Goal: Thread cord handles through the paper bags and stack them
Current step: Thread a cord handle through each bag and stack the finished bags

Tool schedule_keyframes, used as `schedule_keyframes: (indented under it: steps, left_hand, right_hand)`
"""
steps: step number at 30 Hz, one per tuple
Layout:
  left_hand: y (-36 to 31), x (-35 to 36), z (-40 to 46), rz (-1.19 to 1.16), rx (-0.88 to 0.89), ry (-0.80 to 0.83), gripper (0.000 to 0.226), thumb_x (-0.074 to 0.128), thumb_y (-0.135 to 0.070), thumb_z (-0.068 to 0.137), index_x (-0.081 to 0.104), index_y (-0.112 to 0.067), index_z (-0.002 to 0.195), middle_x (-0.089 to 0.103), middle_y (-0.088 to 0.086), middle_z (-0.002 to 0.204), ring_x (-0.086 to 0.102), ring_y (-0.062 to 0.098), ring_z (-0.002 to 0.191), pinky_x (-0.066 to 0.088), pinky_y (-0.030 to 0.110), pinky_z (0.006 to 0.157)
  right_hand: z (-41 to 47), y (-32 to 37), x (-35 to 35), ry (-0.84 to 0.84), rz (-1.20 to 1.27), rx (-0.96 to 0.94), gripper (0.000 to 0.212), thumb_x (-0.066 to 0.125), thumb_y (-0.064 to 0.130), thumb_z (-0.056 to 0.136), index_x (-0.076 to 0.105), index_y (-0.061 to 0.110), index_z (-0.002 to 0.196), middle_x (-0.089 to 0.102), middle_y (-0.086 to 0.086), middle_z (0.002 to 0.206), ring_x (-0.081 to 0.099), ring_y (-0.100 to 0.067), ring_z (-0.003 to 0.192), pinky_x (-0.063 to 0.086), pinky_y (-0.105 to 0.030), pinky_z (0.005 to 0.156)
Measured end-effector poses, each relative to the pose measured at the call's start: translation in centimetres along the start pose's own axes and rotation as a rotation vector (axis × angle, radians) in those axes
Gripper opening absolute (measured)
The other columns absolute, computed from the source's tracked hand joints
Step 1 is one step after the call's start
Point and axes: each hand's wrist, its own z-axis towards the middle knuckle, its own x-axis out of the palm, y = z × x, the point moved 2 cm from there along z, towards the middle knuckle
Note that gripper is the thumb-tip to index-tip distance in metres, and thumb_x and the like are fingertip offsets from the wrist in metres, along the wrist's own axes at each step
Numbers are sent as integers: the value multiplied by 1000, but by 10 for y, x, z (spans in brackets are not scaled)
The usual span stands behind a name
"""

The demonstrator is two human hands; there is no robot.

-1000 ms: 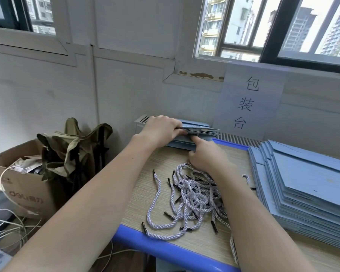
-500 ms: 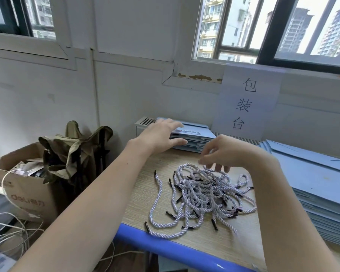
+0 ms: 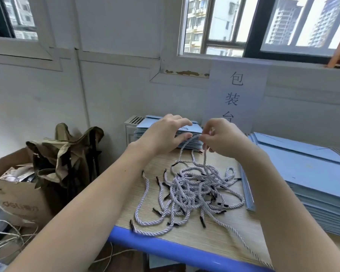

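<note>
A tangled heap of pale twisted cords (image 3: 192,191) with black tips lies on the wooden table (image 3: 220,238). My right hand (image 3: 222,138) pinches one cord (image 3: 186,147) lifted above the heap; its ends trail down into the pile. My left hand (image 3: 165,132) hovers just left of it, fingers relaxed, over a small stack of flat blue paper bags (image 3: 194,132) at the back of the table. A larger stack of flat blue bags (image 3: 306,177) fills the right side.
The table has a blue front edge (image 3: 165,246). A cardboard box (image 3: 14,201) with loose string and a folded olive stool (image 3: 67,154) stand on the floor to the left. A paper sign (image 3: 236,91) hangs on the wall under the window.
My right hand has picked one cord out of the heap and raised it toward the back stack. My left hand has lifted off the small bag stack and moved slightly right.
</note>
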Motion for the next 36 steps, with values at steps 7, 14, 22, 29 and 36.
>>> schedule_keyframes:
  steps: [7, 14, 22, 29, 36]
  left_hand:
    - [-19, 3, 4, -47, 48, -64, 29, 57, -32, 100, 64, -15, 123, 68, 2, 116, 57, 20, 109, 49, 43, 91]
    - [-99, 14, 31, -114, 216, 168, 20, 56, -34, 99, 68, -18, 106, 66, -3, 102, 60, 17, 92, 52, 41, 85]
    - [-189, 64, 37, -140, 355, 331, 29, 57, -38, 99, 68, -13, 109, 64, 5, 111, 54, 22, 106, 46, 39, 90]
    - [-200, 77, 32, -180, 358, 432, 54, 61, -64, 86, 64, -21, 119, 59, -4, 123, 52, 14, 113, 45, 37, 97]
    - [-214, 59, 40, 146, 426, 380, 25, 45, -26, 102, 64, -15, 114, 70, 9, 104, 64, 30, 93, 52, 44, 83]
  right_hand:
    - [22, -32, -48, -161, 201, 269, 9, 55, 7, 89, 61, 1, 88, 58, -12, 63, 55, -24, 46, 56, -31, 47]
    - [-7, -82, -84, -244, 362, 418, 18, 56, -1, 81, 46, 13, 76, 35, -4, 57, 29, -16, 47, 27, -25, 47]
    - [-52, -135, -111, -309, 36, 578, 16, 58, 10, 88, 67, 2, 99, 66, -17, 90, 59, -31, 74, 50, -33, 65]
    - [-85, -162, -113, -187, -225, 869, 45, 46, 15, 95, 45, 7, 140, 36, -22, 148, 33, -45, 134, 32, -57, 110]
    - [-102, -151, -111, -263, -148, 774, 38, 45, 14, 94, 51, 12, 132, 48, -15, 141, 41, -38, 131, 32, -44, 106]
